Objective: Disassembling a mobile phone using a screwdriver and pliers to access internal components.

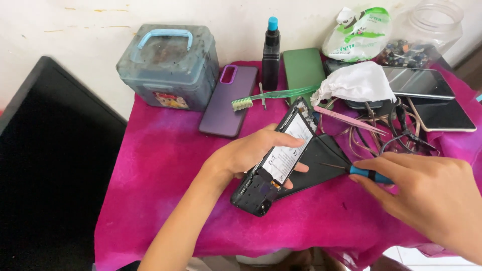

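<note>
I am steadying the opened smartphone [273, 160] on the pink-clothed tabletop [160, 165] with my left hand [251, 150], fingers clamped around it, back cover already off, while my right hand [427, 193] fingers are pinching a blue-handled screwdriver [359, 171] toward its frame, screws seemingly still remaining

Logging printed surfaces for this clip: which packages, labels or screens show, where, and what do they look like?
Battery label: white rectangle inside the opened phone, under the left hand.
Plastic bag: white and green, crumpled, back right.
Box sticker: red and yellow, on the grey box front.
Phone screens: dark, flat, far right.
</note>
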